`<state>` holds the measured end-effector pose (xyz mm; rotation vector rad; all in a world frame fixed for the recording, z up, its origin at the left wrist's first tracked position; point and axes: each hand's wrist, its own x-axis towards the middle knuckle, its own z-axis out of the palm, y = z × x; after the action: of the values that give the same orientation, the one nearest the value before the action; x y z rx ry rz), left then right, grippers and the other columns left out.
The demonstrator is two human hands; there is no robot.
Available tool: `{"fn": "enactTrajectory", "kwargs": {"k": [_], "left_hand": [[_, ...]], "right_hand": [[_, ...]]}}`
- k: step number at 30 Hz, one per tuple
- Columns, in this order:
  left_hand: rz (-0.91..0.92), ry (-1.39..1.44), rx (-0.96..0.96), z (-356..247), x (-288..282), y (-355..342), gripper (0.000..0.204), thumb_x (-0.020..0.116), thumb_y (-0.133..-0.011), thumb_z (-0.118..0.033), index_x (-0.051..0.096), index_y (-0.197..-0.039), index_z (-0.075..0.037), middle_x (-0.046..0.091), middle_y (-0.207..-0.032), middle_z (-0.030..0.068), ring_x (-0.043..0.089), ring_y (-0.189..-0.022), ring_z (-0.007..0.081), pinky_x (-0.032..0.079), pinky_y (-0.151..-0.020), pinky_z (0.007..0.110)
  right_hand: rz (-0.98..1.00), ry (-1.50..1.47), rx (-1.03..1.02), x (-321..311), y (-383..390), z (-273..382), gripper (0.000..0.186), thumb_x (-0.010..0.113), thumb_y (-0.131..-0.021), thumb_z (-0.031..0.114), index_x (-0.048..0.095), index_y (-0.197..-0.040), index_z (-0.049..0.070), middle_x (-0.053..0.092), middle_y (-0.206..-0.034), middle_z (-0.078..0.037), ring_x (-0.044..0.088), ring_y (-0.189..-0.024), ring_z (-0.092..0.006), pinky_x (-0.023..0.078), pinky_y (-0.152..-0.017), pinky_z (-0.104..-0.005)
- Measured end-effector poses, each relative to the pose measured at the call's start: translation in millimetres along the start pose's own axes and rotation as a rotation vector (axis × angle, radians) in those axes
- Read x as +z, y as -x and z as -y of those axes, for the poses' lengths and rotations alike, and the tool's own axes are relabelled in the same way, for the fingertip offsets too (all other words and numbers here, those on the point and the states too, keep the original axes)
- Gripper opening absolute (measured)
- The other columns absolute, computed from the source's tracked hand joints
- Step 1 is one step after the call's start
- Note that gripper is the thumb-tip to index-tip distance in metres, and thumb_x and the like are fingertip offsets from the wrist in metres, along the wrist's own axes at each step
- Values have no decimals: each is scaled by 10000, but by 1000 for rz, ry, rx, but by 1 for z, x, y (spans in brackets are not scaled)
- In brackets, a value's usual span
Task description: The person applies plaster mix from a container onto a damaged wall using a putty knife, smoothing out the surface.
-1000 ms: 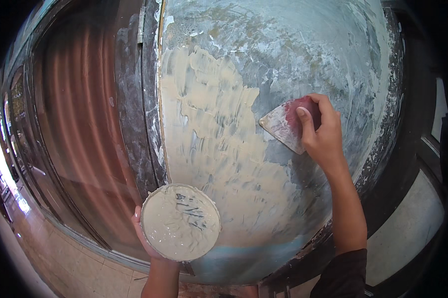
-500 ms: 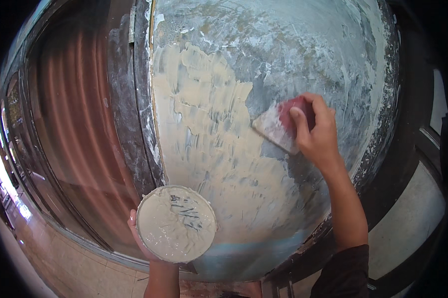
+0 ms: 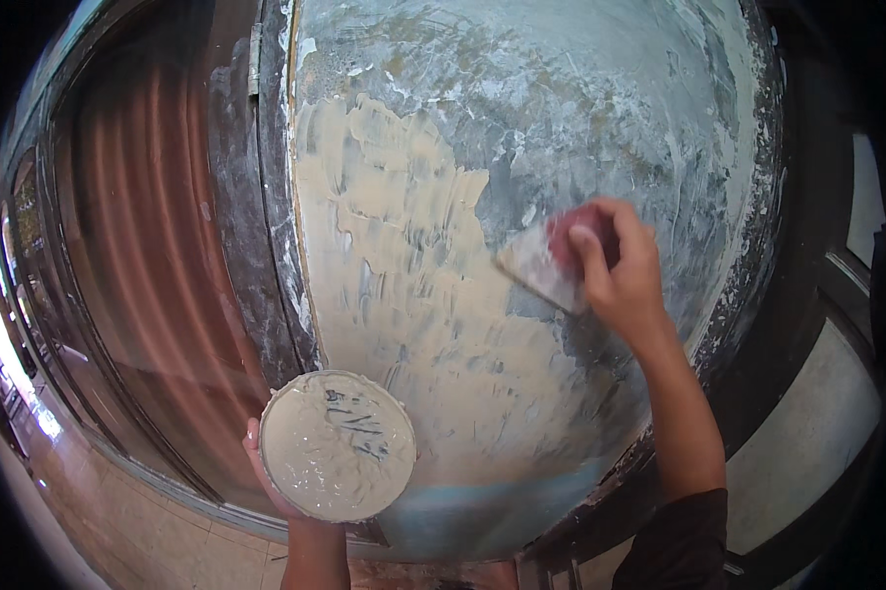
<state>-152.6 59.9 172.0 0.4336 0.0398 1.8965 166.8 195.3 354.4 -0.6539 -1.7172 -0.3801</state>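
My left hand (image 3: 271, 476) grips a round container of pale putty (image 3: 320, 447), its creamy surface ridged and streaked with darker marks. In my right hand (image 3: 615, 261) is a wide triangular scraper (image 3: 541, 265) with red on the part under my fingers and a whitish, smeared blade, slightly blurred. The scraper is held against or just off a grey mottled wall panel (image 3: 600, 118), at the border of a broad rough patch of beige putty (image 3: 374, 226). I cannot tell whether the blade touches the surface.
Left of the panel are a dark hinged frame (image 3: 251, 187) and a glass pane with reddish curtain folds (image 3: 138, 246) behind it. A tiled floor (image 3: 168, 531) shows at lower left. At right are dark framing (image 3: 806, 295) and a pale inset panel (image 3: 801, 433).
The scraper and my right hand have moved a little left and downward, as has the container in my left hand. The view of the wall has also shifted slightly left.
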Motion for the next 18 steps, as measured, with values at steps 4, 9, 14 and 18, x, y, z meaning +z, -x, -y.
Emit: {"fn": "enactTrajectory", "kwargs": {"k": [4, 9, 14, 18], "left_hand": [[20, 3, -33, 0, -3, 0, 765, 414, -976, -680, 584, -1419, -80, 602, -1394, 182, 592, -1212, 418, 496, -993, 608], [32, -11, -85, 5, 1, -1, 801, 415, -957, -711, 565, -1439, -88, 581, -1414, 198, 575, -1225, 454, 482, -980, 654], [51, -14, -120, 2, -9, 4, 839, 416, -938, -742, 547, -1458, -97, 561, -1433, 213, 558, -1237, 490, 467, -967, 699], [70, -14, -147, 4, -3, -1, 870, 417, -923, -768, 532, -1474, -104, 545, -1449, 225, 544, -1247, 519, 456, -956, 736]], "right_hand": [[221, 183, -211, -9, 43, 6, 251, 707, -940, 162, 650, -1156, 48, 677, -983, -97, 619, -907, -278, 351, -890, -410], [41, 256, -175, -7, 16, -2, 276, 722, -944, 187, 648, -1165, 39, 683, -1000, -108, 627, -929, -293, 363, -897, -405], [-10, 9, 41, -13, 10, -11, 277, 726, -948, 185, 650, -1173, 42, 687, -1020, -128, 638, -914, -303, 389, -911, -403], [204, 151, -212, -6, 37, 5, 257, 725, -930, 158, 659, -1161, 67, 681, -1007, -83, 624, -902, -267, 347, -905, -396]]}}
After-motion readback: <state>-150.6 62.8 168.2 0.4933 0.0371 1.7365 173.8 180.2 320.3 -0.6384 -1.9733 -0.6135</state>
